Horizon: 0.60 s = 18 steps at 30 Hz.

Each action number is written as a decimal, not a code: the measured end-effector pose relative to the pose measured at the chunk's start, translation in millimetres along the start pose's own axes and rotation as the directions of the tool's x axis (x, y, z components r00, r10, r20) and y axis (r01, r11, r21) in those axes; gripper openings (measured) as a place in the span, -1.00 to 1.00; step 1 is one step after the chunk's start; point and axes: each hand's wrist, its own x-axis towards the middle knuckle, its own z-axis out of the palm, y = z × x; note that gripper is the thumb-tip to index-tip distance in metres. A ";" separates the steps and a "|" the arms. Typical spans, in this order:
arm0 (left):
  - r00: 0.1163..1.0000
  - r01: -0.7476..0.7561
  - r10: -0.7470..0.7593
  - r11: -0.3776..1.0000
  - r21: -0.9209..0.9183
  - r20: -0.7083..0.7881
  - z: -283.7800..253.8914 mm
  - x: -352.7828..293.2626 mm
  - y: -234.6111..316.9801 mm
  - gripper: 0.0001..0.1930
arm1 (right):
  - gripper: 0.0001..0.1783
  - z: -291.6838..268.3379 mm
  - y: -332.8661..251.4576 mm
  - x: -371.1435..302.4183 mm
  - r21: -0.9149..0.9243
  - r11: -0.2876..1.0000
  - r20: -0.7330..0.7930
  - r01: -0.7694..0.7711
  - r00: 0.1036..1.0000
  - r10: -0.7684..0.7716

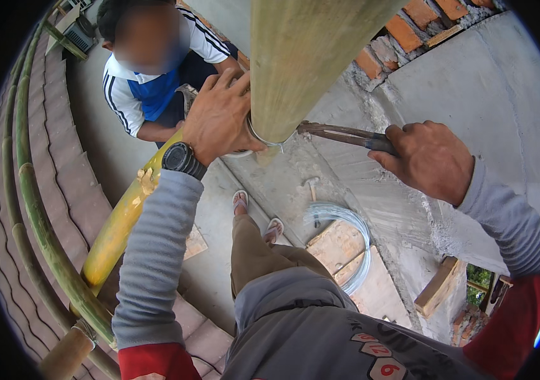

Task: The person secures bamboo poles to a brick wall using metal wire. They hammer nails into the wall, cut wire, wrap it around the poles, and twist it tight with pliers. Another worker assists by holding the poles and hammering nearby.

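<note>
A thick upright bamboo pole (308,57) rises in front of me. Thin wire (275,144) loops round its lower part. My left hand (222,117) grips the pole's left side, fingers curled and thumb close to the wire. In my closed right hand (431,155) is a pair of rusty pincers (346,134) with dark grips. Their jaws touch the pole's right side by the wire; the exact bite is too small to tell. A yellow bamboo pole (118,225) slants beneath my left forearm, its upper end hidden behind my hand.
A co-worker (149,95) in a white and blue shirt crouches at the far left. Below lie a wire coil (366,244), a hammer (312,190) and wooden boards (340,247). Green bamboo rails (32,196) run along roof tiles (61,171) at left. Bricks (403,33) edge the far right.
</note>
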 end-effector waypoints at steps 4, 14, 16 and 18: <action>1.000 0.016 -0.016 1.000 -0.021 0.016 -1.7 -0.7 0.7 -0.06 | -0.50 -80.6 -19.5 36.1 -0.332 0.935 0.195 0.126 0.979 -0.062; 1.000 0.010 -0.010 1.000 -0.021 -0.022 -1.2 -3.6 -1.6 -0.09 | -0.28 -13.8 42.9 35.3 0.501 0.811 0.479 -0.302 0.877 0.031; 1.000 0.004 -0.004 1.000 -0.016 -0.009 -1.3 -3.9 -2.0 -0.10 | -0.29 41.7 25.4 21.6 0.770 0.263 0.607 -0.582 0.794 -0.021; 1.000 -0.012 0.011 1.000 -0.029 -0.022 -2.0 -3.6 -2.4 -0.10 | -0.24 106.6 -20.4 7.5 0.535 -0.476 0.553 -0.697 0.716 -0.427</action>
